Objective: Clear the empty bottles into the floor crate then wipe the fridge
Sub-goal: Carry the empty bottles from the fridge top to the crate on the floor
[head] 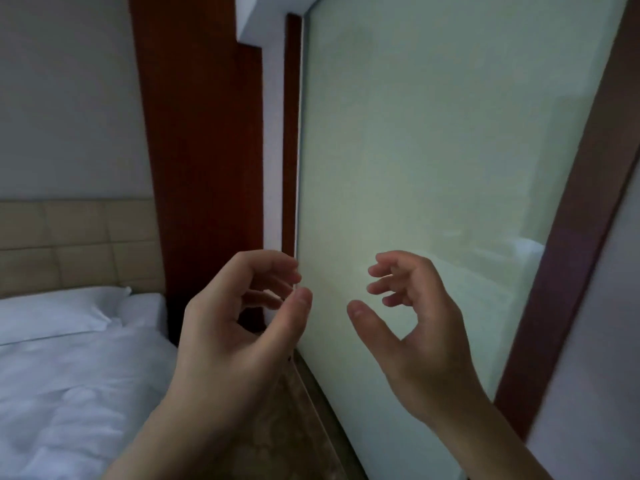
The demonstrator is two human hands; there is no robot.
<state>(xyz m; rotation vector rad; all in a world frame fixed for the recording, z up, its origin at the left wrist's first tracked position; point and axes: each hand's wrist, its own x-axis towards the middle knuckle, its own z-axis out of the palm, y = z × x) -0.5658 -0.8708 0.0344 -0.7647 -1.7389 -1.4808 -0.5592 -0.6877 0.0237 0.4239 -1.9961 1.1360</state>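
Head view, 1 frame. Both hands raised at lower centre of the frame, in front of a frosted glass panel that fills the upper right and centre.

Left hand: fingers loosely curled, thumb tip near the index tip, nothing between them; holds nothing. It overlaps the panel's left edge in the picture; contact with the glass cannot be told.

Right hand: fingers relaxed and slightly bent, thumb spread apart from them, holds nothing. It lies in front of the glass; touching or not cannot be told. A clear gap separates the 2 hands.

Edges: dark red wooden frame runs diagonally down the panel's right side; a second wooden upright stands left of the panel with a narrow white strip between. A marbled brown ledge runs along the panel's base, at bottom centre.

Open room: lower left holds a bed with white sheets, a white pillow and a tan padded headboard against a pale wall.

Bottles, floor crate and fridge: none in view, so position relative to the fingers cannot be told.
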